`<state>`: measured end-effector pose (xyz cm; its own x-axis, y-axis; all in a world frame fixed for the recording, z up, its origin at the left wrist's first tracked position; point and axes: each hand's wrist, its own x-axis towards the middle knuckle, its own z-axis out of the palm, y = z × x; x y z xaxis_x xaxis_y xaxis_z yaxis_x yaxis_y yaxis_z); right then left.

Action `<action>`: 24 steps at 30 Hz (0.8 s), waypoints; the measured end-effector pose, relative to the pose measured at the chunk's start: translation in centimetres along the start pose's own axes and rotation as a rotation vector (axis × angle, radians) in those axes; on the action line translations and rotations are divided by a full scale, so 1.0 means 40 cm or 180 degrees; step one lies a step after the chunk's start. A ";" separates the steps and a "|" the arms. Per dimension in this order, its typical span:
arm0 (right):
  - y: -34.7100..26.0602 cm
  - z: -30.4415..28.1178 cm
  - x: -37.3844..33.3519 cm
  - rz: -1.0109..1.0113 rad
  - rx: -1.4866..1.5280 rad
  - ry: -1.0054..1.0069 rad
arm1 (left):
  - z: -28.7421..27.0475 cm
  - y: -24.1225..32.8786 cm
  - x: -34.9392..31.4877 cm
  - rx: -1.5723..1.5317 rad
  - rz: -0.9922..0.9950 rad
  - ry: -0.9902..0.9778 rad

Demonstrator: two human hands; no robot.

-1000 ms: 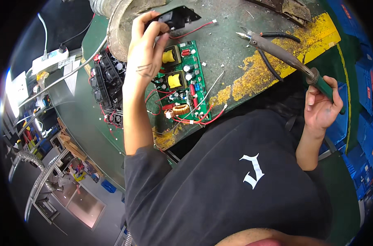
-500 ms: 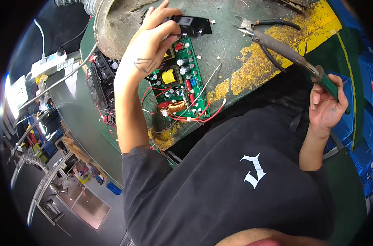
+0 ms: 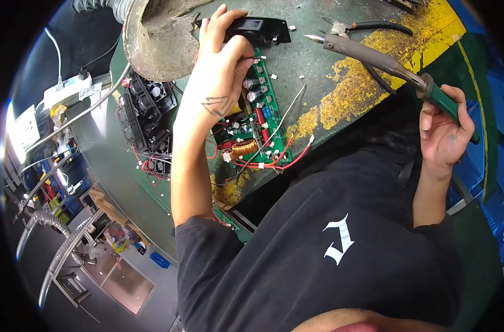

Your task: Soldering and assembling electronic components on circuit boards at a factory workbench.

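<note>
My right hand (image 3: 446, 130) is closed around the green handle of a soldering iron (image 3: 374, 58), whose bare metal tip points left over the bench. My left hand (image 3: 219, 72) reaches across the far end of a green circuit board (image 3: 268, 110). Its thumb and index finger are bent together there, and what lies between them is hidden. Its other fingers reach up at the left end of a black panel (image 3: 263, 30) with a rectangular cutout. The board carries a copper-wound coil (image 3: 243, 148), red and dark cylindrical components, and red wires at its near edge.
Pliers (image 3: 379, 26) with black handles lie partly behind the iron. Left of the board are black cooling fans (image 3: 149, 116), beneath a grey, dirty hood-shaped piece (image 3: 163, 50). The worn green-and-yellow bench edge (image 3: 346, 108) runs diagonally before me. Blue bins (image 3: 471, 149) stand at the right.
The view has shifted a little. My left hand has turned, uncovering more of the black panel. The soldering iron's tip has moved left and now passes in front of the pliers' jaws.
</note>
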<state>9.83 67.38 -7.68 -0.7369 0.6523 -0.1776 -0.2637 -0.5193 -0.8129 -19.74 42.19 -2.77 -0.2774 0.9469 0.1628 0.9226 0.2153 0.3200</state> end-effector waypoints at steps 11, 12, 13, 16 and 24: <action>0.005 0.003 -0.002 -0.0042 -0.0076 0.0089 | -0.145 -0.087 0.011 -0.0055 0.0019 -0.0257; 0.003 -0.002 0.000 -0.0040 -0.0077 0.0130 | -0.150 -0.070 0.017 -0.0032 0.0036 -0.0398; 0.003 -0.006 0.000 -0.0030 -0.0081 0.0169 | -0.157 -0.052 0.021 -0.0003 -0.0094 -0.0571; -0.001 -0.013 0.010 -0.0077 -0.0097 0.0162 | -0.182 -0.046 0.024 0.0029 -0.0090 -0.0817; -0.013 -0.022 0.016 -0.0078 -0.0044 0.0141 | -0.191 -0.067 0.094 0.0370 0.0253 -0.1705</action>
<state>10.04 68.55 -7.89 -0.7020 0.6886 -0.1816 -0.2726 -0.4954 -0.8248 -25.31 43.34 4.10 -0.0587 0.9439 -0.3250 0.9671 0.1345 0.2161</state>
